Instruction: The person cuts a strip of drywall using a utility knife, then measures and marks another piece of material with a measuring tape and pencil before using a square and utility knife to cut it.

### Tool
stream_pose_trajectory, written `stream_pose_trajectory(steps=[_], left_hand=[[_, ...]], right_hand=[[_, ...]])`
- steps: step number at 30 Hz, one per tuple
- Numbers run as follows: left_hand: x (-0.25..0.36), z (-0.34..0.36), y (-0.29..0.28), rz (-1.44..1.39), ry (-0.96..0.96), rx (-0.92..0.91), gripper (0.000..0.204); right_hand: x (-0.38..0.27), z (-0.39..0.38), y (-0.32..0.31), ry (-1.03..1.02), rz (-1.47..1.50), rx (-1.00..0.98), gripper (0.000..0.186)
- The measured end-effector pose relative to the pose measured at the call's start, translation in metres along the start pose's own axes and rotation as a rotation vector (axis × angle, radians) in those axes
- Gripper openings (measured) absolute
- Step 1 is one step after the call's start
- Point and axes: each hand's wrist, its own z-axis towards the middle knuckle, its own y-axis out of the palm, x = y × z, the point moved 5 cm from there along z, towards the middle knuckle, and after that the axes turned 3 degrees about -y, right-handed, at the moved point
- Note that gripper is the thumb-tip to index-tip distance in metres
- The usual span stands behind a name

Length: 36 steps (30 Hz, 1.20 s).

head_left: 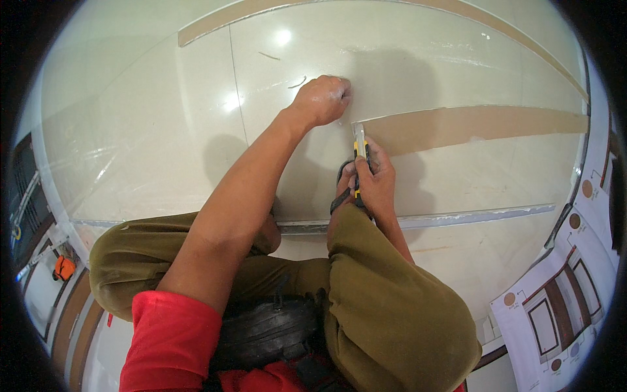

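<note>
My left hand (321,101) is closed just above the pale tiled floor (294,176), left of the upper end of the knife; whatever its fingers hold, if anything, is hidden. My right hand (375,176) grips a yellow and black utility knife (359,142), blade end upward, at the left end of a long tan board strip (470,124). A sandaled foot (339,196) is directly below that hand. A few thin curled scraps (297,82) lie beyond my left hand.
A second tan strip (405,6) arcs along the top. A metal strip (470,215) crosses below my hands. My bent knees frame a black bag (268,326). Printed drawing sheets (548,307) lie at the right; an orange object (64,266) and tools are at the left.
</note>
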Motion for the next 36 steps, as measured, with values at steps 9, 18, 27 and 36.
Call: stream_pose_trajectory(steps=[9,18,27,36], left_hand=[[-0.003,-0.006,0.017,-0.014,0.121,-0.169,0.027],[0.019,-0.025,0.025,0.154,-0.039,-0.163,0.032],[0.004,-0.011,0.024,0.145,0.062,-0.037,0.016],[0.039,-0.029,0.024,0.086,0.024,0.067,0.051]], right_hand=[[0.0,-0.012,-0.015,-0.001,0.078,0.028,0.046],[-0.006,0.002,-0.049,-0.056,0.276,0.186,0.052],[-0.012,0.003,-0.047,-0.057,0.263,0.191,0.051],[0.01,0.017,-0.091,-0.212,0.259,0.528,0.031]])
